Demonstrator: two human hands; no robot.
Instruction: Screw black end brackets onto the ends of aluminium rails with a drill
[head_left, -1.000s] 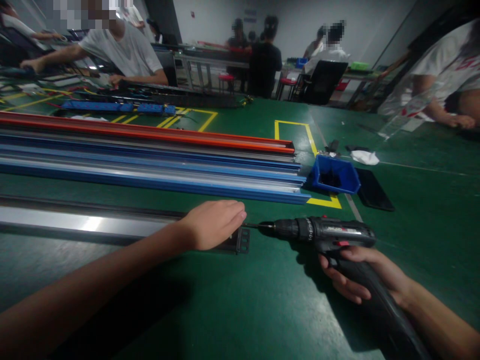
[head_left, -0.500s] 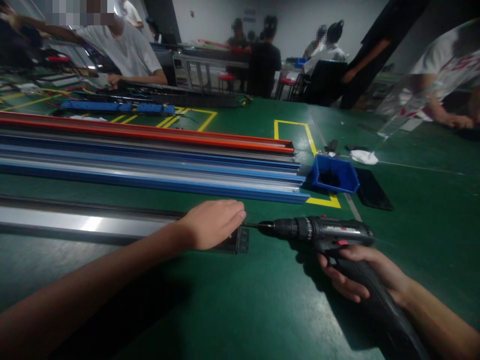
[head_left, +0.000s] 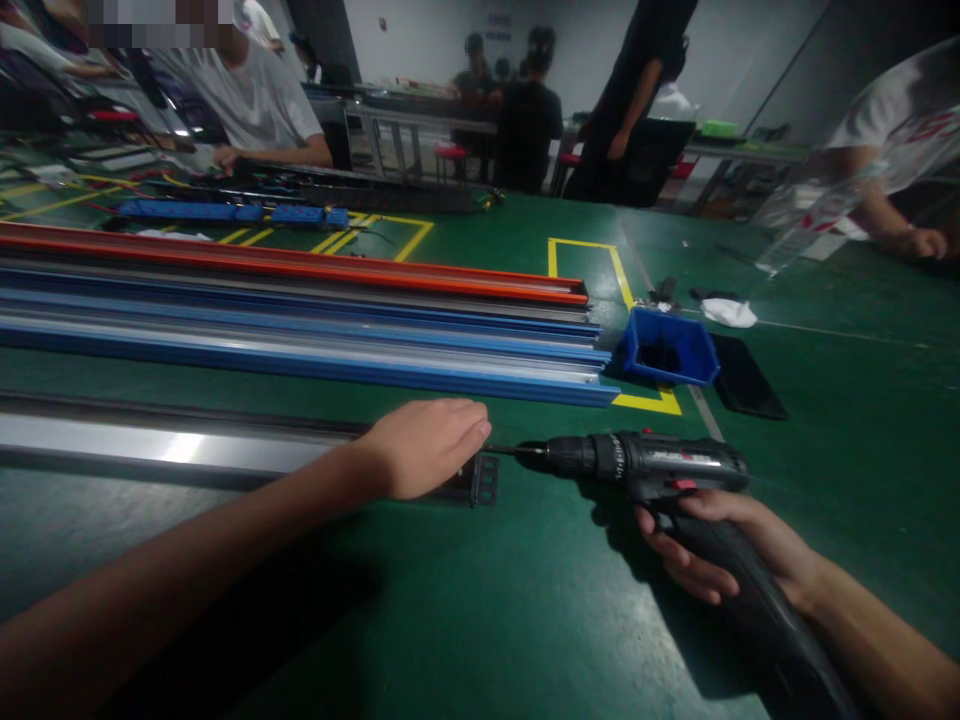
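My right hand [head_left: 697,545] grips a black cordless drill [head_left: 675,465] by its handle, with the index finger near the trigger. The drill lies level and points left. Its long thin bit [head_left: 514,450] reaches the end of a long silver-and-black metal profile [head_left: 247,450], close to my left fingertips. Over that end lies my left hand [head_left: 431,450], fingers together and curled down on the far side, holding the profile. A black slotted end cap [head_left: 486,480] sits at the profile's end. Where the bit's tip touches is hidden by my fingers.
Beyond the profile lie several long blue profiles [head_left: 300,345] and an orange one [head_left: 375,275]. A blue bin [head_left: 705,350] with dark small parts stands beside a black phone-like slab [head_left: 750,378]. A clear bottle [head_left: 806,230] stands farther right. Other people sit and stand around the green table [head_left: 525,620].
Both my hands, the drill and the profile stay practically in place. In the background, a standing person in dark clothes has moved left.
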